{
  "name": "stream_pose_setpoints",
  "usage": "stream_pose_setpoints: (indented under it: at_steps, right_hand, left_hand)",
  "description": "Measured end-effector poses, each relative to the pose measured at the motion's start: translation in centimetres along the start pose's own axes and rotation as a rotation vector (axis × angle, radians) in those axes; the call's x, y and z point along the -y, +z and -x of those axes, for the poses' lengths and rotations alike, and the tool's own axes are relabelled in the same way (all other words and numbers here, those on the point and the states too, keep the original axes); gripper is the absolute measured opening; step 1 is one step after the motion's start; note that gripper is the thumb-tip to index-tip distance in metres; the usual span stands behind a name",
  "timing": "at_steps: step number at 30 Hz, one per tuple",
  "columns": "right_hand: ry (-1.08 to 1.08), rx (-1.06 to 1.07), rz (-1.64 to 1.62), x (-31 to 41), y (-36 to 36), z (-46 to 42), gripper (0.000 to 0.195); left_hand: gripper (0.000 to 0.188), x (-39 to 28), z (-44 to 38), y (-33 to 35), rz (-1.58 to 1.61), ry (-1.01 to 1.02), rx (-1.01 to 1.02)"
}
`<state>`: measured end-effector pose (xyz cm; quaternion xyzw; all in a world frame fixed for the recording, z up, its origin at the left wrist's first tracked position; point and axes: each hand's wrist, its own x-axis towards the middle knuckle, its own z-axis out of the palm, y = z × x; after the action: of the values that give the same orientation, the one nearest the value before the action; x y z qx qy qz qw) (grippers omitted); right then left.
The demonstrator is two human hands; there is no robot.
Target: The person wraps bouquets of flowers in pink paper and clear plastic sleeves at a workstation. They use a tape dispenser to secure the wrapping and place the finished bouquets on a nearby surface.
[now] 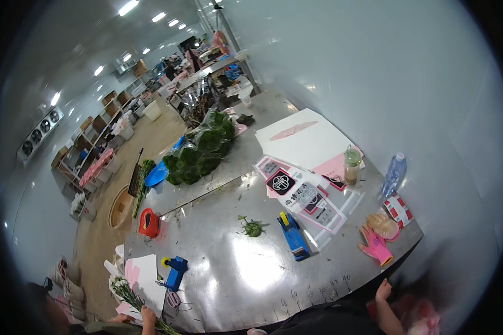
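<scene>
My right hand (383, 289) is beside the front right edge of the metal table (218, 268), fingers curled; whether anything is in them cannot be told. Only a sliver of what seems to be my left hand (253, 331) shows at the bottom rim, by a pale band. Nearest my right hand on the table lies a pink work glove (376, 246) with tan fingertips, beside another glove (382, 226), palm up. Before me are a blue tape dispenser (294, 238) with yellow tape and a green plant cutting (251, 227). Printed clear plastic sleeves (314, 197) lie behind them.
A co-worker's hand (148, 315) holds white flowers (121, 284) at lower left, near scissors (173, 299) and another tape dispenser (176, 273). Wrapped green foliage (201, 150), a red container (149, 223), a lidded cup (352, 165) and a plastic bottle (393, 176) stand or lie farther off.
</scene>
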<state>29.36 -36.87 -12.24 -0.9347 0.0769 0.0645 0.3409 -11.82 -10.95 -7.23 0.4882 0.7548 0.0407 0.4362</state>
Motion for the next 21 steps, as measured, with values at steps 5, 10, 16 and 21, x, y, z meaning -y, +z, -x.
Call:
stream_pose_setpoints:
  at_steps: [5, 10, 16, 21]
  right_hand:
    - [-0.164, 0.144, 0.014, 1.5, 1.9, -1.0, 0.028]
    - [-0.175, 0.231, 0.059, 1.6, 0.5, 0.2, 0.015]
    - [-0.393, 0.703, 0.233, 6.2, -7.5, 4.3, 0.015]
    - [-1.07, 0.935, -0.025, 13.9, -14.7, 8.6, 0.01]
  left_hand:
    - [0.025, 2.3, 0.1, 0.7, -0.006, -0.088, -0.213]
    - [0.027, 5.7, 0.0, 1.3, -0.006, -0.155, -0.353]
    - [0.029, 10.5, -2.7, 2.8, 0.043, -0.111, -0.491]
    - [0.028, 7.4, -5.2, 2.8, 0.051, -0.005, -0.428]
